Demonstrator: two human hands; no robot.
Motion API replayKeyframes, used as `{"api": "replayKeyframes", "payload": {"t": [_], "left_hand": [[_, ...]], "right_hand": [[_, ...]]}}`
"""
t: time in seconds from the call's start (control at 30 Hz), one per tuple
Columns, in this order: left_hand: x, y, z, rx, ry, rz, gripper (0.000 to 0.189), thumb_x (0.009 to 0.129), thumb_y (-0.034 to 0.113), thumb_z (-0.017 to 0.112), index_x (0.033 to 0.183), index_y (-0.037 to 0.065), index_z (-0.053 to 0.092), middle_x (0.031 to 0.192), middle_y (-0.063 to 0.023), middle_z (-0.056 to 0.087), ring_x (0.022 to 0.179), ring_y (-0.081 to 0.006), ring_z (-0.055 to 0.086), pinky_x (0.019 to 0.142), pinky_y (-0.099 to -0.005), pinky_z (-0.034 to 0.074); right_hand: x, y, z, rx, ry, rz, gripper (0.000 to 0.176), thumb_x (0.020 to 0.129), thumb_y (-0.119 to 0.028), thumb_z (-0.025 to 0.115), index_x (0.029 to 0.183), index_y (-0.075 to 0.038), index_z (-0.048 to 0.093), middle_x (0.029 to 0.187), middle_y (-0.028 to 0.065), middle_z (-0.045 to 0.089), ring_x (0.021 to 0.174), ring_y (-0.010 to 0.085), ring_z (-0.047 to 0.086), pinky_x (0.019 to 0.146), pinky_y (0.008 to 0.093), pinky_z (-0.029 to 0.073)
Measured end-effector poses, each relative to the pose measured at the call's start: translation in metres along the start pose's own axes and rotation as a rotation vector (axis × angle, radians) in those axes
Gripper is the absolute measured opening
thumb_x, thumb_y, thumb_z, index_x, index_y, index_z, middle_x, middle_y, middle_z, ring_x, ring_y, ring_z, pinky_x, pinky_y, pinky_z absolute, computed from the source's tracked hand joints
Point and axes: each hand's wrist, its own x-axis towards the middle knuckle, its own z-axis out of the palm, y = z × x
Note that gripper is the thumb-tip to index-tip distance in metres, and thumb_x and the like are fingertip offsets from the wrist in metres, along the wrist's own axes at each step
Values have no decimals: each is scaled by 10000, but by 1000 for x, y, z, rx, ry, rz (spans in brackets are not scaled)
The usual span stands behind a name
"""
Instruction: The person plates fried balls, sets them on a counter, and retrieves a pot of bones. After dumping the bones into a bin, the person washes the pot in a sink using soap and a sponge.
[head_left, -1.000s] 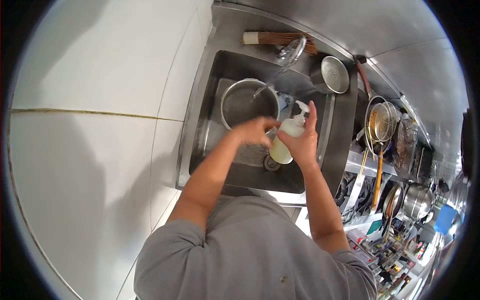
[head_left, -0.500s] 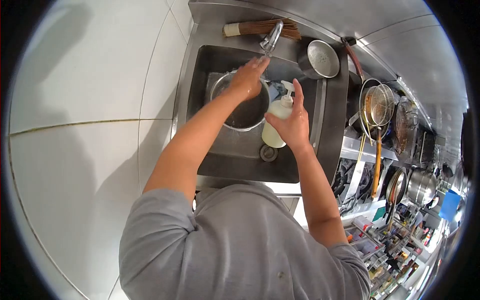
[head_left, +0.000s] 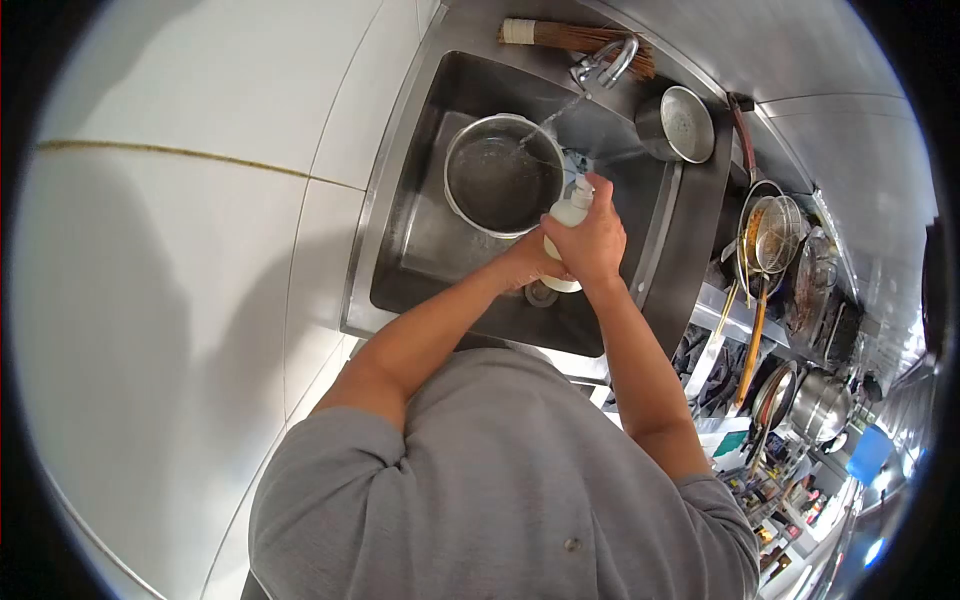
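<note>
A pale bottle with a white pump top (head_left: 568,214) stands over the right part of the steel sink (head_left: 420,215). My right hand (head_left: 592,238) is wrapped round its upper part near the pump. Lower on the same bottle, my left hand (head_left: 533,262) is closed round its side. Beside the bottle sits a round metal pot (head_left: 500,180) with water in it, and a stream from the tap (head_left: 607,68) runs into it. A round drain piece (head_left: 541,294) shows just below my hands.
Behind the sink lies a bundled stick brush (head_left: 570,37). A small metal pot (head_left: 686,125) rests at the sink's right corner. Farther right are wire strainers (head_left: 775,235) with long handles and a large steel pot (head_left: 820,405). A tiled wall (head_left: 200,90) borders the left.
My left hand has come down from the tap's stream onto the bottle. My right hand has closed round the bottle's top. The view has shifted and turned slightly.
</note>
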Motion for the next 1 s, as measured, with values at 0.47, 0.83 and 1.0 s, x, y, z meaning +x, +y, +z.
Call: {"api": "replayKeyframes", "payload": {"t": [0.47, 0.83, 1.0], "left_hand": [[-35, 8, 21, 111, -62, 116, 895, 705, 23, 942, 1491, 69, 516, 1345, -54, 680, 1255, -191, 636, 1076, -399, 527], [-57, 18, 24, 162, 68, 243, 994, 650, 48, 988, 1496, 79, 467, 1391, -66, 637, 1289, -212, 611, 1098, -425, 510], [-60, 15, 21, 208, 152, 267, 991, 638, 73, 999, 1475, 52, 470, 1371, -79, 640, 1285, -221, 614, 1100, -428, 509]], "right_hand": [[-42, -8, -19, 17, 46, -116, 899, 712, -297, 903, 1484, -156, 466, 1343, 185, 683, 1136, 414, 727, 967, 505, 585], [-49, -14, -9, 138, 26, -195, 932, 709, -275, 910, 1501, -139, 437, 1266, 205, 718, 1140, 406, 732, 982, 489, 578], [-49, -31, -24, 171, -5, -245, 931, 711, -293, 916, 1495, -120, 444, 1294, 215, 708, 1139, 423, 729, 982, 490, 573]]}}
